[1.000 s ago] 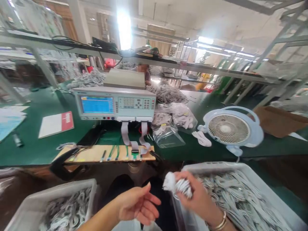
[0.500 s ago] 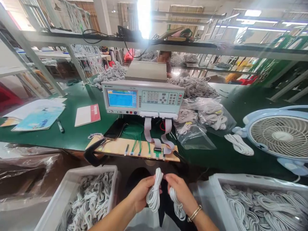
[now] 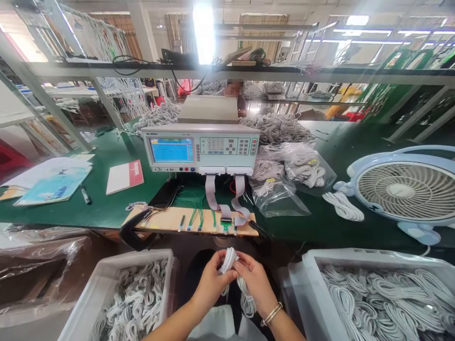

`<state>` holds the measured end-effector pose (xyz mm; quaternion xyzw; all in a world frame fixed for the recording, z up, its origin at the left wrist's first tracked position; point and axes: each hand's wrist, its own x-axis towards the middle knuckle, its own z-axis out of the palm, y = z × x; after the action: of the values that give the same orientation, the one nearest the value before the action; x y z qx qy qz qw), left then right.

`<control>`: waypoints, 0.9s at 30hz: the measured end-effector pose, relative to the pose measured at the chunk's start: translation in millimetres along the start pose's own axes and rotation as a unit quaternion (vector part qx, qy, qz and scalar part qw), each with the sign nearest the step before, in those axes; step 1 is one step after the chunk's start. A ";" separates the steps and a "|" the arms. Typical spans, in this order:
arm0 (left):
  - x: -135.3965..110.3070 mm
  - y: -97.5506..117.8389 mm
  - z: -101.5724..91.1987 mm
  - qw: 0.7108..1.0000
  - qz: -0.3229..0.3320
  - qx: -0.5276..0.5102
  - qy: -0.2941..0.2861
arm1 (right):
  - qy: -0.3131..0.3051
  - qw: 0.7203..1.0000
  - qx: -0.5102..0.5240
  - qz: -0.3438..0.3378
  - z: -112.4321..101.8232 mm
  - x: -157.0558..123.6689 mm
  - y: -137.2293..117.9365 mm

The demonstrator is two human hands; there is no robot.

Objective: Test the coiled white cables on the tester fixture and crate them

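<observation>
Above my lap, my left hand (image 3: 215, 275) grips a coiled white cable bundle (image 3: 230, 258), its looped top sticking up between my hands. My right hand (image 3: 253, 280) presses its fingertips against the same bundle from the right. A second coiled cable bundle (image 3: 248, 303) hangs below the right palm, held by that hand. Both hands come together just below the front edge of the bench, and fingers hide the middle of the coils. A bracelet circles my right wrist.
A tester with a screen (image 3: 202, 149) stands on the green bench, ribbon cables running to a wooden board (image 3: 159, 220). Crates of coiled cables flank me, one left (image 3: 170, 265), one right (image 3: 313, 258). A fan (image 3: 400, 191) stands right. A person is behind the tester.
My hands have come together, and the right fingers now touch the bundle in the left hand. That bundle has tilted and is more covered. The camera view has shifted slightly.
</observation>
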<state>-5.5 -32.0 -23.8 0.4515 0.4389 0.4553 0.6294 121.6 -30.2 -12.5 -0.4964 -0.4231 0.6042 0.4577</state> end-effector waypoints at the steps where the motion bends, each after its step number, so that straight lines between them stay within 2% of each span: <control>1: 0.2 -1.6 0.5 1.000 -0.007 -0.011 -0.010 | 0.009 1.000 0.001 0.001 0.6 -1.1 1.2; 4: -0.8 -5.5 3.5 0.998 -0.024 -0.041 -0.039 | 0.061 0.996 -0.062 -0.018 -0.4 -4.0 3.5; 6: -3.1 -5.6 6.3 0.998 -0.029 -0.052 -0.032 | 0.088 0.989 -0.107 -0.041 -3.2 -4.9 4.6; 9: -6.8 -0.7 9.1 0.995 -0.048 -0.085 -0.034 | 0.089 0.990 -0.099 -0.045 -8.0 -5.8 4.3; 12: -6.8 9.6 5.6 0.983 -0.112 -0.131 -0.056 | 0.054 0.993 -0.093 -0.037 -10.6 -8.9 -2.1; 14: -4.0 17.0 -0.5 0.975 -0.164 -0.133 -0.071 | 0.011 0.987 -0.142 -0.070 -10.5 -12.6 -9.5; 16: -0.1 21.9 -7.5 0.971 -0.193 -0.114 -0.087 | -0.033 0.968 -0.215 -0.122 -9.5 -16.4 -16.2; 19: 5.1 18.5 -13.9 0.974 -0.192 -0.064 -0.102 | -0.047 0.921 -0.343 -0.181 -8.7 -19.4 -18.2; 21: 8.0 9.1 -13.7 0.981 -0.172 -0.032 -0.086 | -0.031 0.887 -0.415 -0.200 -9.3 -19.1 -13.7; 23: 10.6 -1.9 -10.9 0.989 -0.140 -0.002 -0.044 | -0.009 0.865 -0.458 -0.204 -10.1 -18.1 -7.4; 27: 15.1 -13.8 -4.5 0.994 -0.060 0.068 0.061 | 0.025 0.857 -0.488 -0.164 -9.2 -15.5 1.7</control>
<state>-4.4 -19.0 -40.2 0.4375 0.5326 0.4126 0.5955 131.8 -45.2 -12.2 -0.5946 -0.7274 0.2233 0.2597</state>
